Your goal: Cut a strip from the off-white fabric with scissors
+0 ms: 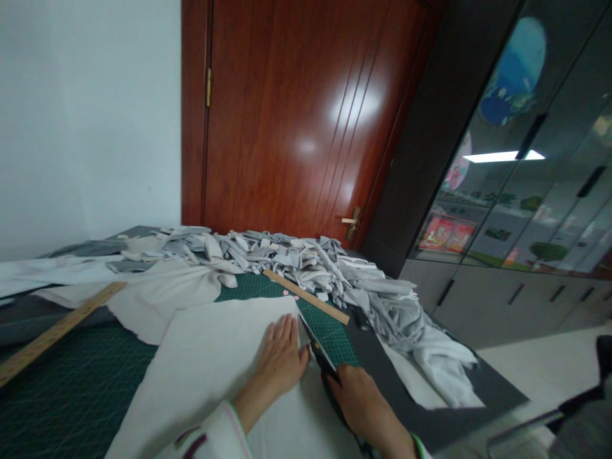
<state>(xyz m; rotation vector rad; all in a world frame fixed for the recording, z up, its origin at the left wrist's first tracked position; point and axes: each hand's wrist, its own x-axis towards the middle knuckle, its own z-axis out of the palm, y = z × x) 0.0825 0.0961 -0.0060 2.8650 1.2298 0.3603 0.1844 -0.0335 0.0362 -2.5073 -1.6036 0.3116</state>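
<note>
A large piece of white fabric (215,350) lies on the green cutting mat (95,382) in front of me. My left hand (283,357) rests flat on it with fingers stretched out, close to its right edge. In my right hand (361,405) is a pair of black-handled scissors (318,347), the fingers wrapped round the handles. The blades point away from me along the fabric's right edge, just right of my left hand, and look parted.
Scraps of white and grey fabric (287,255) are heaped along the table's back and right. One wooden ruler (306,296) lies behind the scissors, another ruler (62,331) at left. Small pink discs (285,292) sit near the first. A wooden door (296,127) and cabinets (502,306) stand beyond.
</note>
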